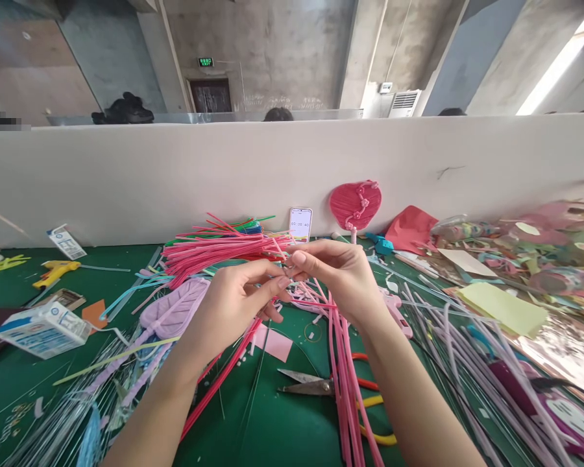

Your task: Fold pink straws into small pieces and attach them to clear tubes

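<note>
My left hand and my right hand meet at the centre, fingertips pinched together. Between them shows a bit of a pink pipe cleaner; the fingers hide most of it. Right behind lies a thick bundle of pink and red pipe cleaners. More pink pipe cleaners run toward me below my right hand, across open scissors with red handles. Yellow handles show beside them. A pink paper square lies below my left hand.
A phone showing a timer and a pink round fan lean on the white partition. Left are a lilac leaf shape, yellow glue gun and milk carton. Lilac pipe cleaners and paper scraps crowd the right.
</note>
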The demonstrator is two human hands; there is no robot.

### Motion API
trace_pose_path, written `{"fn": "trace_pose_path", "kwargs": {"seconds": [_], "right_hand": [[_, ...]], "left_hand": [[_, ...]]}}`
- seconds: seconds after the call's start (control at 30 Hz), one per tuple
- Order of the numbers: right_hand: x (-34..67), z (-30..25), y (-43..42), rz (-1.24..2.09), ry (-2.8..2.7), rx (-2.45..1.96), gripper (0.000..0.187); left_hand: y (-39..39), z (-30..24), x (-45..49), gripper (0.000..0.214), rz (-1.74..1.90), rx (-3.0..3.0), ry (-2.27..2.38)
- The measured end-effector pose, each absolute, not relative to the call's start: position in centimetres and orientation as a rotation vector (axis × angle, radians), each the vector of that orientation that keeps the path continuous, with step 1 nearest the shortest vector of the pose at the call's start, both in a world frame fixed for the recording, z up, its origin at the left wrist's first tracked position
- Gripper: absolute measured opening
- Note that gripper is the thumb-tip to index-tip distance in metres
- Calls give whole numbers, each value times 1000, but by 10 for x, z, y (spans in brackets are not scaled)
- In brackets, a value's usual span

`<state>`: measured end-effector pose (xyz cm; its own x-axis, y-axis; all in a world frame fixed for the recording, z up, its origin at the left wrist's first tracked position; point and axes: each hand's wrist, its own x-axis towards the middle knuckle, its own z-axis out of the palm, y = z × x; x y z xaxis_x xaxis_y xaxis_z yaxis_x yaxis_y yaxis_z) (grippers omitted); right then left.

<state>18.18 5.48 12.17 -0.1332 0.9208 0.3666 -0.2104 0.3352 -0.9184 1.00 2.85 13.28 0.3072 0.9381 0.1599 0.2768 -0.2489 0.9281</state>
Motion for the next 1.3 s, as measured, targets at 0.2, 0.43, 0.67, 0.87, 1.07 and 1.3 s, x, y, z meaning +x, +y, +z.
{"fn": "trace_pose_path", "kwargs": {"seconds": [0.2,0.43,0.67,0.87,1.07,1.3], "right_hand": [[173,117,48,789,-1353,-760,5],[169,112,50,787,-1416,-769,11],[163,106,50,335,-1456,-789,12],[162,103,58,679,-1550,-770,9],[164,98,58,385,-1518,-810,13],[163,101,52,240,-1564,-757,15]], "left_hand": [[34,128,11,30,981,1682,1151],[36,126,8,30,1038,1748,1173],[41,125,7,34,1016,1784,1220],[46,120,2,33,1006,1820,1222],[48,113,9,32,1067,1758,1173],[44,119,9,39,1069,1985,1280]]}}
